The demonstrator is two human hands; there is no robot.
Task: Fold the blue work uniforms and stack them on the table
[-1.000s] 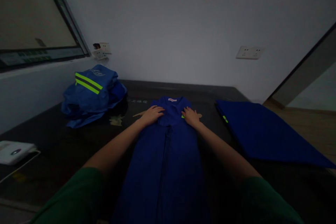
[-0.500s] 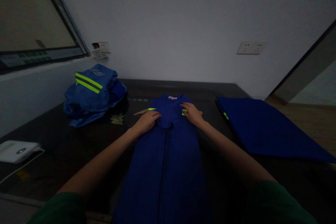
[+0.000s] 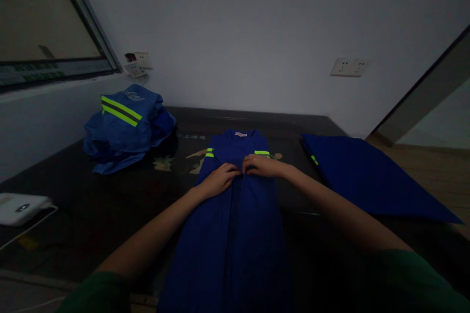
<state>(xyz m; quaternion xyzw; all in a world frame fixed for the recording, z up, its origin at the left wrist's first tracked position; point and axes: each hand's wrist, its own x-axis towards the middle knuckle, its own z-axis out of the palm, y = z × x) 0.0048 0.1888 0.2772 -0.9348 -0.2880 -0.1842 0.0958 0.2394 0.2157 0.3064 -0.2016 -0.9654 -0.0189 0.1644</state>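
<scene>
A dark blue garment (image 3: 257, 234) with yellow-green bands near its top lies lengthwise on the black table, its collar and small label at the far end. My left hand (image 3: 220, 179) has its bent fingers closed on the cloth at the middle, just below the collar area. Close beside it, my right hand (image 3: 260, 165) pinches the cloth at the upper end of the centre seam. The fingertips of both hands are near each other but apart.
Crumpled blue clothing (image 3: 127, 124) with a yellow-green stripe lies at the back left. A flat folded blue garment (image 3: 367, 176) lies at the right. At the left edge is a white device (image 3: 22, 208) with a cable. The table (image 3: 279, 120) meets a wall with sockets.
Both hands have moved nearer to the body and inward to the centre seam, and their fingers have closed on the cloth. More of both yellow-green bands shows.
</scene>
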